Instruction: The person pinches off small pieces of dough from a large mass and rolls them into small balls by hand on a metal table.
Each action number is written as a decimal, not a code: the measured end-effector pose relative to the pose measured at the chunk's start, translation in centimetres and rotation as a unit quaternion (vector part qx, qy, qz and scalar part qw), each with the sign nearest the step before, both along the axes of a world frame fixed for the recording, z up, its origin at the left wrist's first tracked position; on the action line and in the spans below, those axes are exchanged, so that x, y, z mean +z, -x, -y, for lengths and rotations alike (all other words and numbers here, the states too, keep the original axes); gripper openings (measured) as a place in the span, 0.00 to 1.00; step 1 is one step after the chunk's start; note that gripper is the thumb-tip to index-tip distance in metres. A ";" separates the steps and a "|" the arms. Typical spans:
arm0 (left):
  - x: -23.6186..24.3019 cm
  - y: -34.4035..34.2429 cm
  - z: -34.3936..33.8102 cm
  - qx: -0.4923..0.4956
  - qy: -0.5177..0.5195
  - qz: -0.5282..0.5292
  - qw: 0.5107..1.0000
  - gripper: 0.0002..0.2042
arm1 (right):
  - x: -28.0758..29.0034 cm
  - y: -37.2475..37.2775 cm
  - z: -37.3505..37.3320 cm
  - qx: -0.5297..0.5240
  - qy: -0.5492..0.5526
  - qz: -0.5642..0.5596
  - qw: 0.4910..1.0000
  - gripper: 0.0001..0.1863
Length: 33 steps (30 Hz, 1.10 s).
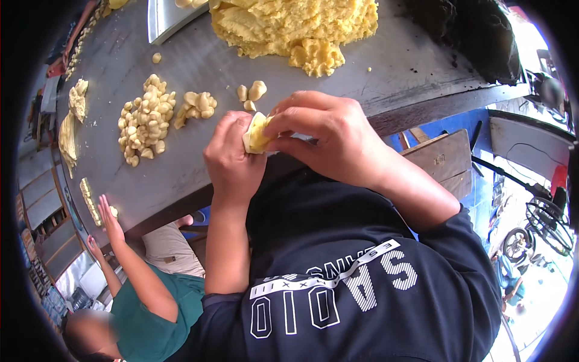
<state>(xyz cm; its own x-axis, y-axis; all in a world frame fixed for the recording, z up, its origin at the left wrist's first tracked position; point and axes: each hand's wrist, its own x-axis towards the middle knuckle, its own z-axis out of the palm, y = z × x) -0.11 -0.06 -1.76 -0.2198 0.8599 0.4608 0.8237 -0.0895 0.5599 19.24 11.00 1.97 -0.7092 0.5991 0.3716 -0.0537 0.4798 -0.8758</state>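
Note:
A small piece of pale dough with yellow filling is held between my two hands, just above the table's near edge. My left hand has its fingers curled round the pale outer side. From the right, my right hand pinches the yellow part with thumb and fingers. A few small dough balls lie just beyond my left hand. Farther left are a small cluster of dough pieces and a bigger pile of pale dough balls. A large mound of soft yellow filling sits at the far side.
A metal tray stands at the far left of the mound. Dough strips lie along the table's left side, near a co-worker's hands. A dark bag-like thing rests at the far right, and a wooden seat stands below.

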 end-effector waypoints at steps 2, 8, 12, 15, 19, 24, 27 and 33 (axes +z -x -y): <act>0.4 0.0 -0.2 -0.007 -0.006 -0.016 1.000 0.09 | 0.1 0.2 0.2 0.007 -0.004 0.004 1.000 0.09; 1.6 0.0 -0.9 -0.001 0.022 -0.027 0.999 0.15 | 0.2 0.2 1.5 0.039 -0.220 0.061 0.973 0.09; 2.7 -0.1 -0.5 -0.155 0.067 0.094 0.981 0.22 | 1.3 0.0 -0.3 0.041 -0.070 -0.006 0.997 0.21; 2.4 -0.3 0.0 -0.143 0.121 0.164 0.969 0.25 | 1.2 0.5 -0.6 -0.035 -0.064 0.089 0.993 0.25; 0.5 -0.2 -0.1 -0.145 0.079 0.077 0.983 0.27 | 0.7 1.3 0.0 -0.025 -0.082 0.107 0.991 0.26; 1.1 1.4 0.0 -0.189 0.109 0.373 0.902 0.32 | 1.7 -2.0 -3.1 -0.232 -0.257 0.178 0.921 0.12; 2.2 0.3 0.0 -0.148 0.143 0.494 0.845 0.34 | -1.0 -3.9 -5.2 -0.232 -0.292 0.317 0.872 0.10; 1.6 0.9 -0.4 -0.216 0.091 0.517 0.824 0.26 | -1.2 -1.8 -4.0 -0.129 -0.296 0.254 0.912 0.07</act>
